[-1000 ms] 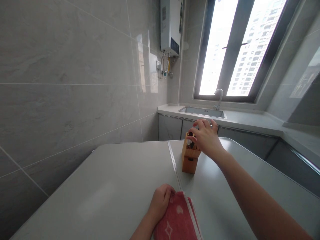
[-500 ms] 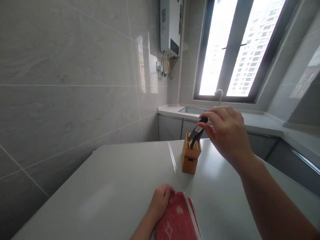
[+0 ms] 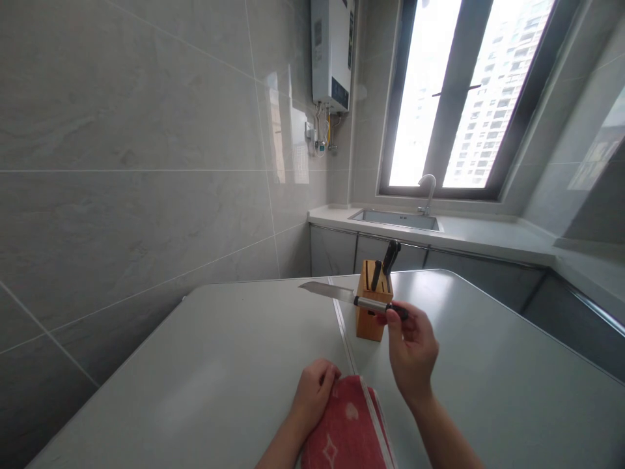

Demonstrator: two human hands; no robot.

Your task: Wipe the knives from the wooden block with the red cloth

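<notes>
My right hand [image 3: 414, 348] grips a kitchen knife [image 3: 374, 304] by the dark end of its handle. The blade points left and lies nearly level above the table, passing in front of a wooden knife block [image 3: 370, 322]. Several other black-handled knives [image 3: 389, 255] stick up from the block's slots. Down at the front, my left hand [image 3: 316, 391] is closed on the upper left edge of a folded red towel [image 3: 349, 423] with white patterns.
The white table [image 3: 205, 365] has a metal seam running across it. Behind it stands a counter [image 3: 483, 233] with a sink [image 3: 395, 220] and a tap [image 3: 430, 192] under the window. A tiled wall [image 3: 146, 215] borders the left, with a water heater [image 3: 332, 55] mounted near the corner.
My right hand has drawn the knife out of the block and brought it down and nearer, turning the blade to the left. The left hand and towel are practically still.
</notes>
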